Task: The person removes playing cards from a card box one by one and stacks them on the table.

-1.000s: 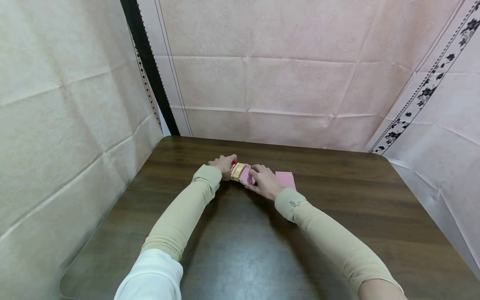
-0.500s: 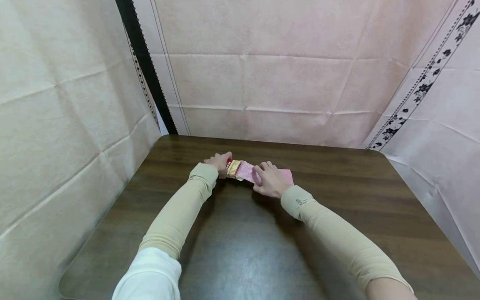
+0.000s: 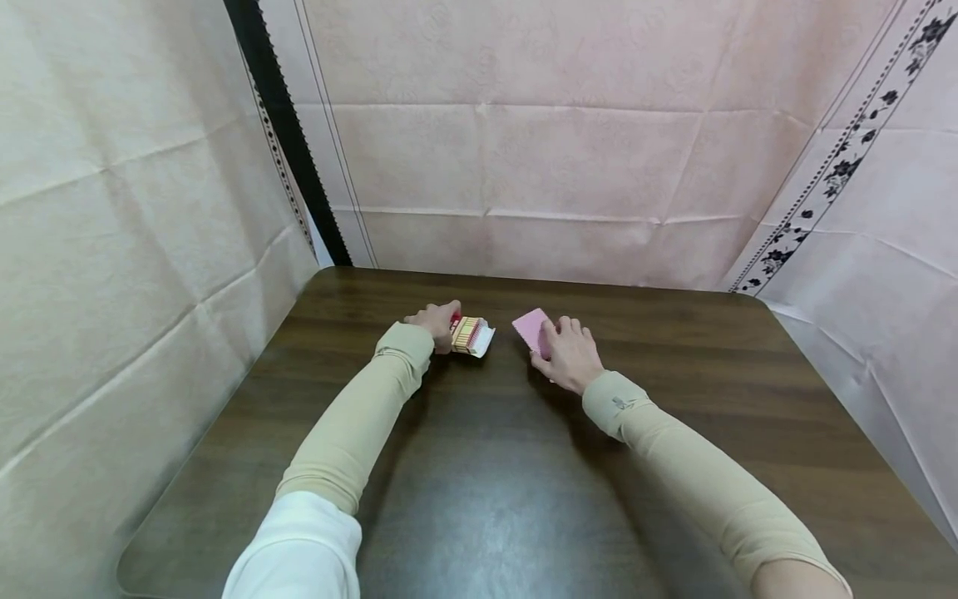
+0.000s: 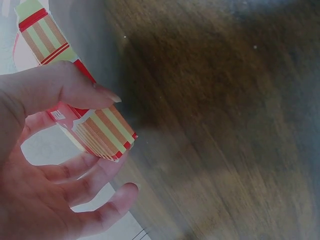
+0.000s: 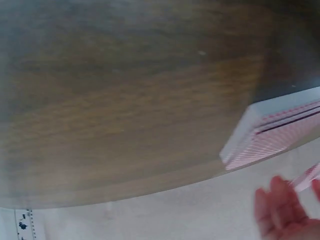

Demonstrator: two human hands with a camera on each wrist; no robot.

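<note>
My left hand [image 3: 436,324] grips a card box [image 3: 467,334] near the far middle of the table. The box has red and tan stripes, and its pale flap points right. In the left wrist view the thumb lies across the card box [image 4: 107,127], with fingers beneath. To the right, my right hand [image 3: 572,356] holds pink-backed playing cards [image 3: 531,329], tilted above the table; how many is unclear. A deck of pink-patterned cards [image 5: 280,132] rests on the table in the right wrist view, beside blurred fingertips [image 5: 280,195]. The head view does not show this deck, behind the right hand.
The dark wooden table [image 3: 479,466] has rounded corners. Pale cloth [image 3: 509,166] hangs behind its far edge, and more cloth [image 3: 142,249] hangs at the left.
My right hand has drawn pink-backed cards away from the box's open end, moving right. The flap now shows uncovered. The left hand with the box has shifted slightly left.
</note>
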